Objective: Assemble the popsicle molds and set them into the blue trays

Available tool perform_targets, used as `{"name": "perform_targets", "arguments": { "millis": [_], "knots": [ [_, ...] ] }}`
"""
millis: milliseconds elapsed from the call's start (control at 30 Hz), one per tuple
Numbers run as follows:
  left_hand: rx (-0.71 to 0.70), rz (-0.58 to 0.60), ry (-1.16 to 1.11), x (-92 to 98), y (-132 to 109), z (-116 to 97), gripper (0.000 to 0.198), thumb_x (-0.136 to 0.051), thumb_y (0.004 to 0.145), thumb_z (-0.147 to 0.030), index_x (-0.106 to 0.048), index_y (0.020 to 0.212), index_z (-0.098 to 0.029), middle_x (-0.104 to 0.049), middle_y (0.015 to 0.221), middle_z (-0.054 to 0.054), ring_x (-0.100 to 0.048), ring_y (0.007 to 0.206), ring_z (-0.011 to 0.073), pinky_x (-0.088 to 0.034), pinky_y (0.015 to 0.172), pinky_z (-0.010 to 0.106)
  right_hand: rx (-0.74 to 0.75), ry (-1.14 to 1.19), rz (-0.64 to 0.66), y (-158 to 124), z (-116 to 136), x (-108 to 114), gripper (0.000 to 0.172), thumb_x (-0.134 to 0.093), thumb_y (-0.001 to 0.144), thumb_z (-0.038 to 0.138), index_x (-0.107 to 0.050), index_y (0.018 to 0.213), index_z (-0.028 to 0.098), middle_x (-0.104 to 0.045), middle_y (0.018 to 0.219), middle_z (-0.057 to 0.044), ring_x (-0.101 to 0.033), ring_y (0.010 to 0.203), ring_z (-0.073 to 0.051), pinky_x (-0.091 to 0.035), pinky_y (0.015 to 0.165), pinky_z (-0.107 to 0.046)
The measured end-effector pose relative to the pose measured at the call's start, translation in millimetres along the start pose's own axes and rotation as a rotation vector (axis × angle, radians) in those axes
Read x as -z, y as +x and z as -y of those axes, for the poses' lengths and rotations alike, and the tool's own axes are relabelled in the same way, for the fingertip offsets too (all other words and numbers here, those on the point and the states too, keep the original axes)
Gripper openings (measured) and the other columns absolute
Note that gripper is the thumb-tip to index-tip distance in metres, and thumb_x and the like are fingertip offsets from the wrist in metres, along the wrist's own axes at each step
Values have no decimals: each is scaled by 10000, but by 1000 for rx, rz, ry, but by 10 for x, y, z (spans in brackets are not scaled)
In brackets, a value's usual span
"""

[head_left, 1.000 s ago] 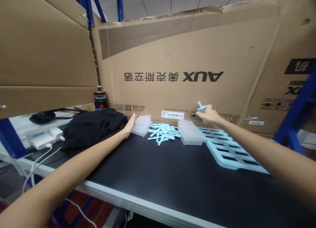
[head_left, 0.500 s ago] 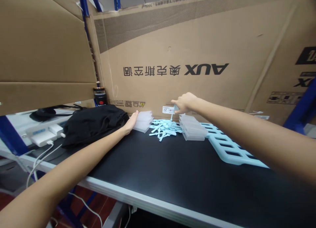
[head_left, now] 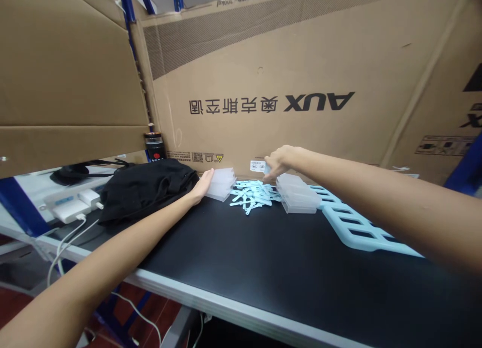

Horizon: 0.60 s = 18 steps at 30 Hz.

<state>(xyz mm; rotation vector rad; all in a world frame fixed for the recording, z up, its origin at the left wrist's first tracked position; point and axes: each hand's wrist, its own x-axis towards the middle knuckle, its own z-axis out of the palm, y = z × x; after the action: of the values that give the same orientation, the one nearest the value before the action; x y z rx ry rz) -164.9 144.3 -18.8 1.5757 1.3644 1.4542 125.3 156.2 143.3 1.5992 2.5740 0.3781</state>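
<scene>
My left hand [head_left: 202, 186] lies with its fingers stretched along the outer side of a stack of translucent plastic boxes [head_left: 222, 185], seeming to touch it. Right of that stack, a loose pile of thin light blue plastic sticks [head_left: 253, 195] rests on the black tabletop. My right hand [head_left: 277, 162] is above the pile's right back part, fingers pinched downward. A bit of light blue shows between those fingers, most of it covered. Close below this hand stands a second stack of translucent boxes [head_left: 299, 196].
A light blue slotted plastic tray [head_left: 354, 222] lies to the right, partly under my right forearm. On the left are a black cloth bag [head_left: 146, 190], a white power strip [head_left: 68, 207] with cables, and a dark bottle [head_left: 154, 146]. A large cardboard sheet [head_left: 241, 51] stands behind.
My right hand has dipped slightly, and the light blue stick hanging from its fingers no longer shows below it. My left hand keeps its place at the left stack. The view has shifted a little.
</scene>
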Motion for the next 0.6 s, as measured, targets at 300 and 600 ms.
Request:
{"name": "perform_targets", "arguments": {
  "millis": [300,600],
  "knots": [
    [17,21,1,21,-19,-32,600,-362,946,-650,-570,1281,-199,-631,1330,97,-450,1364,308,-339,1129,421,2,-35,5,-72,64,42,724,-842,551,540,-653,1169,211,-693,1001,-92,-603,1072,-343,-431,915,-472],
    [101,96,-52,153,-49,-93,552,-465,910,-599,-503,1314,-224,-446,1503,107,-410,1385,284,-324,1137,435,351,313,-70,-254,515,228,436,-754,723,496,-665,1060,235,-675,990,-51,-609,923,-233,-427,750,-306]
  ]
}}
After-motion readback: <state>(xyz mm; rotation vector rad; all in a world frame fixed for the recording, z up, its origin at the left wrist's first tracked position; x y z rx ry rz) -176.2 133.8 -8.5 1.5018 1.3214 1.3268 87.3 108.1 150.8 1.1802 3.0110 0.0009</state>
